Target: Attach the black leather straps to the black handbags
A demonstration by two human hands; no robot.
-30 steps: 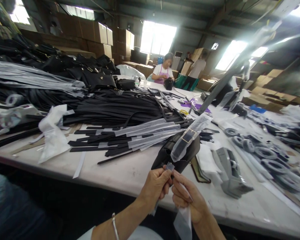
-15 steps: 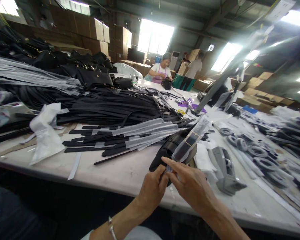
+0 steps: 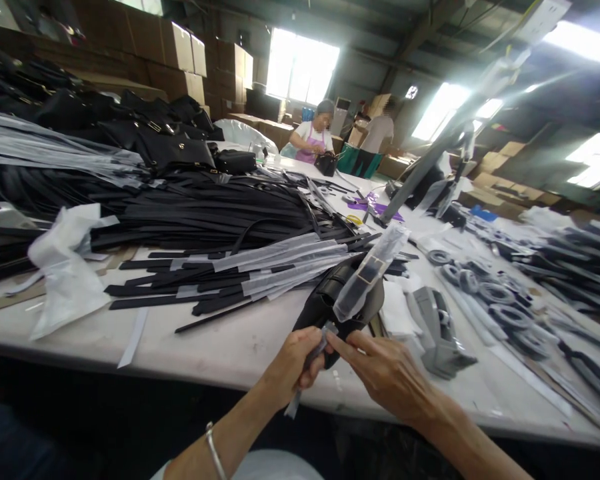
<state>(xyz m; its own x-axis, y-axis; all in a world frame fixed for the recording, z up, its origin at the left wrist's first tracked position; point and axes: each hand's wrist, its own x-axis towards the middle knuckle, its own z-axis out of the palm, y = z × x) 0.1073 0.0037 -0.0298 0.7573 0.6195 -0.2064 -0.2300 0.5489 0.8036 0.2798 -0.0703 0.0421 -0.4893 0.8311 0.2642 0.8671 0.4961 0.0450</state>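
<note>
My left hand (image 3: 300, 363) is closed around a narrow black strap (image 3: 316, 348) in translucent wrap, its tail poking out below the fist. My right hand (image 3: 387, 370) has its fingertips pinched at the upper end of that strap. Behind both hands a black bag (image 3: 313, 307) lies on the table. Across the bag rests a wider black strap with a gold buckle (image 3: 371, 270), covered in clear film; neither hand touches it. Part of the bag is hidden by my hands and the film.
Black straps (image 3: 220, 213) are heaped left of the bag, with some film-wrapped ends. A crumpled white sheet (image 3: 70, 267) lies farther left. A grey tape dispenser (image 3: 437, 333) and tape rolls (image 3: 500, 293) are on the right. A co-worker (image 3: 313, 140) sits across the table beyond a slanted pole (image 3: 425, 173).
My hands have moved slightly apart, and the narrow strap now shows between them, its tail hanging below my left hand. The view has shifted a little.
</note>
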